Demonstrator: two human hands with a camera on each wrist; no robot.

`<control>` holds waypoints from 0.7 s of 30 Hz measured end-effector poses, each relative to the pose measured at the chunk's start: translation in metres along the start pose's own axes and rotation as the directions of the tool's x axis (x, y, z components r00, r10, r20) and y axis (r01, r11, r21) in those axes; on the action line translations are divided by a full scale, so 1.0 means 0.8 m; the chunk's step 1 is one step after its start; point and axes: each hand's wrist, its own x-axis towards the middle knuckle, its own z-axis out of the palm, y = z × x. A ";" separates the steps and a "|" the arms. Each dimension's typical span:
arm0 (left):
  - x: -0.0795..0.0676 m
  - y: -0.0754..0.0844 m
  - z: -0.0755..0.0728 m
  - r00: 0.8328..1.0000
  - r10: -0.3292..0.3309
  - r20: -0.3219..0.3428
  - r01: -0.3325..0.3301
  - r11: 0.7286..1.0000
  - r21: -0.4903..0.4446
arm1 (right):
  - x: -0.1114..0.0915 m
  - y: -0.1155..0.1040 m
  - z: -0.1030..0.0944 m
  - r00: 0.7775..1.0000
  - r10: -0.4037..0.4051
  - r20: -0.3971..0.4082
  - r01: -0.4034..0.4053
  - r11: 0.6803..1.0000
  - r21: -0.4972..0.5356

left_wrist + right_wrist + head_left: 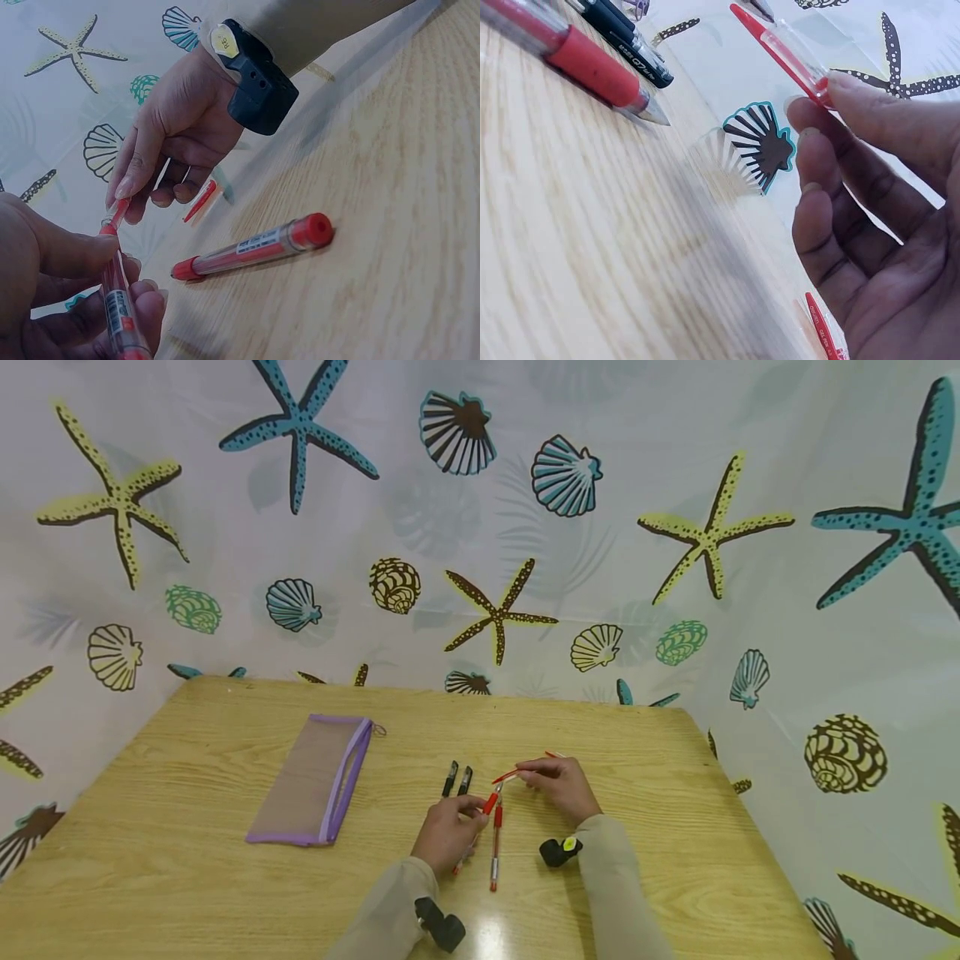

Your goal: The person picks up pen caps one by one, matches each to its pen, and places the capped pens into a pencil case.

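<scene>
Left hand (447, 833) grips red pen (491, 802) above table (660, 760). Right hand (561, 787) pinches red cap (507, 775) near pen's tip. 2nd uncapped pen (496, 850) lies just beside; 2 black pens (465, 782) beyond left hand.

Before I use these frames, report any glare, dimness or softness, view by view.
In the head view, a bright glare patch sits on the wooden tabletop near the bottom edge; the left wrist view is dimmer than the right wrist one, with the left hand rather dark; in the right wrist view, the tabletop's grain looks soft at lower left.
</scene>
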 end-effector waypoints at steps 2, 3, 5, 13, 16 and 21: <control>0.000 0.000 0.000 1.000 0.005 0.002 -0.005 1.000 -0.001 | -0.001 -0.003 0.002 1.000 -0.001 0.008 0.001 1.000 -0.007; -0.001 0.000 0.000 1.000 0.007 0.003 -0.007 1.000 0.000 | -0.001 -0.004 0.002 1.000 -0.004 0.013 0.004 1.000 -0.008; -0.001 0.000 0.000 1.000 0.010 0.004 -0.010 1.000 0.001 | -0.001 -0.006 0.004 1.000 -0.010 0.023 0.010 1.000 -0.009; 0.000 0.001 0.000 1.000 0.018 -0.004 -0.018 1.000 0.004 | 0.001 -0.008 0.009 0.998 0.004 0.056 -0.004 1.000 0.012; 0.000 0.000 0.001 1.000 0.016 -0.006 -0.016 1.000 0.001 | 0.002 -0.009 0.012 0.998 0.008 0.067 -0.010 0.999 0.033; 0.001 0.000 0.001 1.000 0.023 -0.010 -0.023 1.000 0.009 | 0.003 -0.012 0.017 0.997 0.016 0.069 -0.019 0.998 0.053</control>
